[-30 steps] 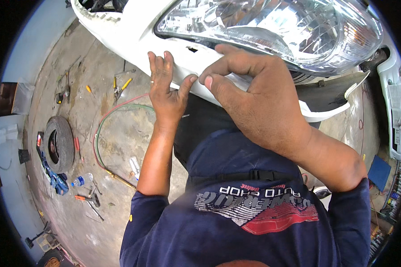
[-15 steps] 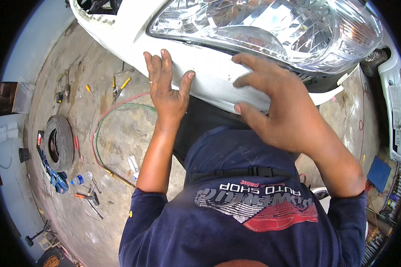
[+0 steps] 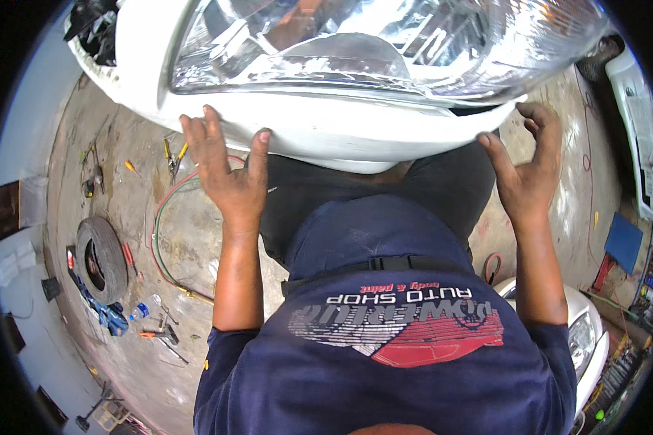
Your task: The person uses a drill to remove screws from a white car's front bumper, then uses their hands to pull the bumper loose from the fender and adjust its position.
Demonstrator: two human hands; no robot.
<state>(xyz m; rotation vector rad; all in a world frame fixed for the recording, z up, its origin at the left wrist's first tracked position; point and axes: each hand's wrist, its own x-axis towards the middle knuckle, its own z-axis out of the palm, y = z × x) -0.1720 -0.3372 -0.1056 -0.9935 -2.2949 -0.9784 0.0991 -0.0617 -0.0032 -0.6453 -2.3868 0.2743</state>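
Observation:
Across the top runs a white car bumper (image 3: 326, 130) with a small dark mark on its face, close under a large clear headlight (image 3: 370, 61). My left hand (image 3: 228, 167) is open, its fingers stretched up against the bumper's lower left part and its thumb standing apart. At the bumper's tapered right end is my right hand (image 3: 531, 163). Its thumb and forefinger are spread, with their tips at the edge of that end; the other fingers are bent. Whether it presses on the bumper, I cannot tell.
A tyre (image 3: 103, 261), a plastic bottle (image 3: 139, 312), a hammer (image 3: 159, 333) and yellow-handled pliers (image 3: 174, 159) lie on the concrete floor at left. Red and green hoses (image 3: 156, 232) curve beside my left arm. Another headlight (image 3: 582, 341) is behind my right elbow.
My right hand has moved from the bumper's middle out to its right end. My left hand still rests at the left. The bumper and headlight appear shifted left and more level in view.

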